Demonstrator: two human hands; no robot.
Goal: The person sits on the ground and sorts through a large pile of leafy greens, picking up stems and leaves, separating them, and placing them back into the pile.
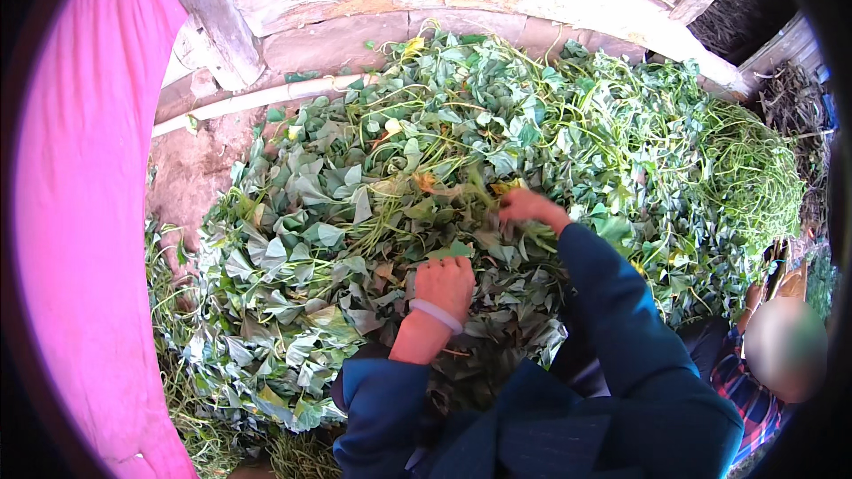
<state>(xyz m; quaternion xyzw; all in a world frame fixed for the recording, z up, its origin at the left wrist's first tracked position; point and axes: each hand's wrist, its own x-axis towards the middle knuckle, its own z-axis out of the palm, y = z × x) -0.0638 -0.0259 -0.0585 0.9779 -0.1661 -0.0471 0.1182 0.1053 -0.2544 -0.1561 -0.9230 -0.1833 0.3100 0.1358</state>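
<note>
A broad heap of leafy green vines (302,253) lies on the ground in front of me. My left hand (444,288), with a pale bracelet on its wrist, is closed over the near middle of the heap. A green leaf pokes out past its knuckles; the rest of what it grips is hidden beneath it. Farther off and to the right, my right hand (526,207) is closed at the fingertips on a vine stem (481,188), blurred by motion. Yellowed leaves (508,186) show beside its fingers.
A bright pink cloth (98,213) hangs along the left side. Wooden boards and a post (222,27) border the heap at the back, with a pale pole (266,99) below. Bare stems (754,177) are piled at right. Another person in a plaid sleeve (745,390) is close at the lower right.
</note>
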